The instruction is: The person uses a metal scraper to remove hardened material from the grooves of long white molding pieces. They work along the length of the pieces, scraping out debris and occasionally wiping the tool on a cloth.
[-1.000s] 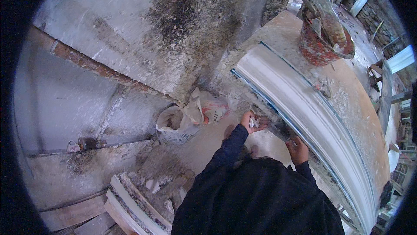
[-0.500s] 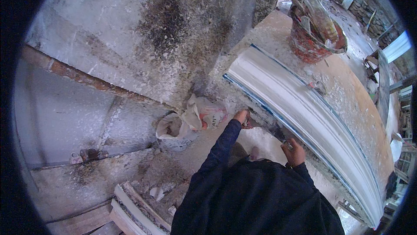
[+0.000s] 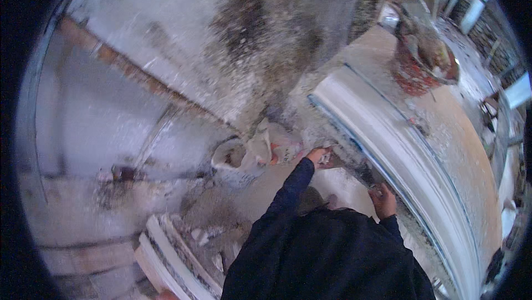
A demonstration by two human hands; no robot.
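Note:
A long, curved white moulding [image 3: 399,134] with lengthwise grooves and blue-edged sides lies on the bench, passing close to both hands. My left hand [image 3: 317,157] is closed by the bench's near edge, on a reddish-brown, white-smeared thing [image 3: 333,159] that blur keeps me from naming. Farther right and nearer to me, my right hand [image 3: 384,202] has bent fingers beside the moulding's near side. A small dark thing shows at its fingertips; whether the hand grips it is unclear. Below and between the hands is a pale, rounded surface [image 3: 346,186].
An open white sack [image 3: 224,161] and another printed sack [image 3: 282,140] stand left of my left hand. A splattered red bucket [image 3: 413,73] with a bottle sits on the bench's far end. Curved white pieces [image 3: 172,258] lie at lower left. A stained wall [image 3: 166,39] rises ahead.
The whole view has shifted, with the scene now farther right and slightly lower, and more blurred. Both hands stay near the moulding. A skin-coloured patch now shows at the lower-left edge.

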